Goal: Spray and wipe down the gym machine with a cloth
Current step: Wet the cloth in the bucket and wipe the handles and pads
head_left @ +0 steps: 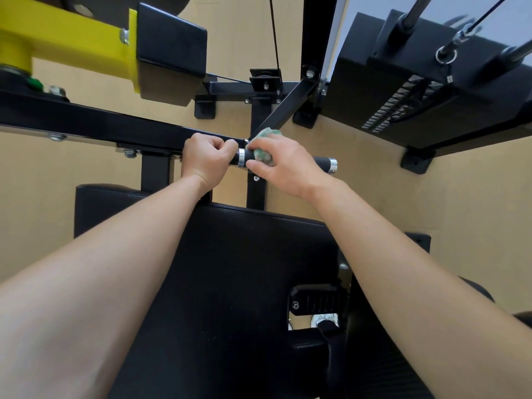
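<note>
Two forearms (129, 269) cross one black pad (230, 283). One green cloth (264, 157), bunched in the right hand (283, 165), sits on the single handle (324, 164) between its two silver rings (241, 158); left hand (207, 159) grips the handle at nine o'clock. Floor (403, 203) opens at three o'clock.

Frame bar (115, 125) crowds the handle's (322, 163) left; its right end stands free.

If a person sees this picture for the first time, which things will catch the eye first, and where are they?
At the centre, the right hand holds a crumpled green cloth against the black cylindrical handle with silver rings, while the left hand grips that handle beside it. The bright yellow metal arm stands out at upper left, and the black weight stack at upper right.
</note>
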Demonstrator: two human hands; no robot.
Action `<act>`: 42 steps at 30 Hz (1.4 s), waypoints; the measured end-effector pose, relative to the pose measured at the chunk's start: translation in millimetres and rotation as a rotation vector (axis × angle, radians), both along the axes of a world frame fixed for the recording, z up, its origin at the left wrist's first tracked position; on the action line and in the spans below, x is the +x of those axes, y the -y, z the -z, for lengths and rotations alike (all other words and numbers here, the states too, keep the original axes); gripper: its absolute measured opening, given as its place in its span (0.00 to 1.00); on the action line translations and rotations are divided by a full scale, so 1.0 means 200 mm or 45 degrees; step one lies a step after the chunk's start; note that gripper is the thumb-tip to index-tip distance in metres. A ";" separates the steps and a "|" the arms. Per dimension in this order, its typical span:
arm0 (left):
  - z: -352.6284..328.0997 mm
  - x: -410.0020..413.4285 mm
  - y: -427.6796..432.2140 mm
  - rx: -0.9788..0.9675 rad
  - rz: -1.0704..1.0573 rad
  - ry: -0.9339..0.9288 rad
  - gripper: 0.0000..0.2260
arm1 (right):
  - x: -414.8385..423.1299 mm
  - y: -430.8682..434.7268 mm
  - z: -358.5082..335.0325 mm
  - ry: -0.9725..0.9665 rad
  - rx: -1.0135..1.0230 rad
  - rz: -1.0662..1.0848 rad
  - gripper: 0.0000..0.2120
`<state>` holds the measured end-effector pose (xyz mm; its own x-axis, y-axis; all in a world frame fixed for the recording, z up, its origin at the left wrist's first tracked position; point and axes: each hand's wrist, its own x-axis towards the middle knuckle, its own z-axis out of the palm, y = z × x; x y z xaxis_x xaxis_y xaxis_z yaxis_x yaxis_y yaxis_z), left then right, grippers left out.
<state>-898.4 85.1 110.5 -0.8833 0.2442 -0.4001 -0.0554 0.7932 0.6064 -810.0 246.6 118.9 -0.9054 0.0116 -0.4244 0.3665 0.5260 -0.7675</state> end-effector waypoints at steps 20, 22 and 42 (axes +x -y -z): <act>0.01 0.00 0.01 0.002 -0.002 0.020 0.20 | -0.03 -0.04 0.02 0.011 0.050 -0.030 0.15; 0.01 0.00 0.01 0.002 0.000 0.030 0.18 | 0.05 -0.14 0.05 0.094 0.181 0.026 0.17; -0.52 0.74 0.00 -0.059 -0.184 0.217 0.19 | 0.94 0.08 -0.64 0.177 -0.377 0.954 0.17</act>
